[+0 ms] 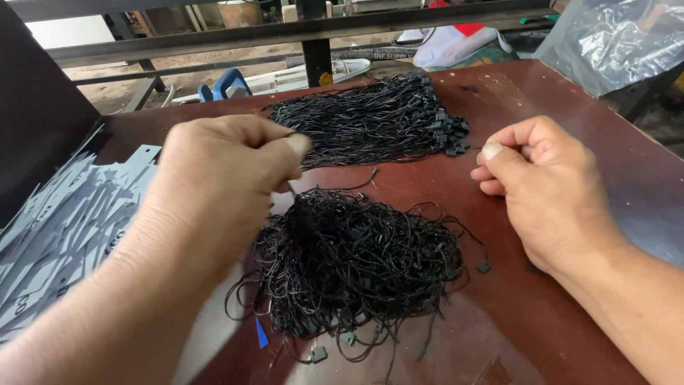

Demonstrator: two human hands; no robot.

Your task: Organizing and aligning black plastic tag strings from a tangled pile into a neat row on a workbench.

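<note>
Flanking tangled strings (pixel 349 271): tags (pixel 64 221) L, bundle (pixel 370 121) behind.

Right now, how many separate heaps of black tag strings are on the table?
2. A tidy aligned bundle lies at the far middle of the table; a loose tangled pile sits nearer, between the left hand and right hand. Stray strings may hide under the hands.

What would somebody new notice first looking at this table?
Probably the loose tangled pile of black strings in the middle of the dark red table, with a neater bundle of black strings lying behind it. The left hand pinches a strand above the tangle, while the right hand hovers curled at the right. A fan of grey paper tags lies at the left edge.
</note>
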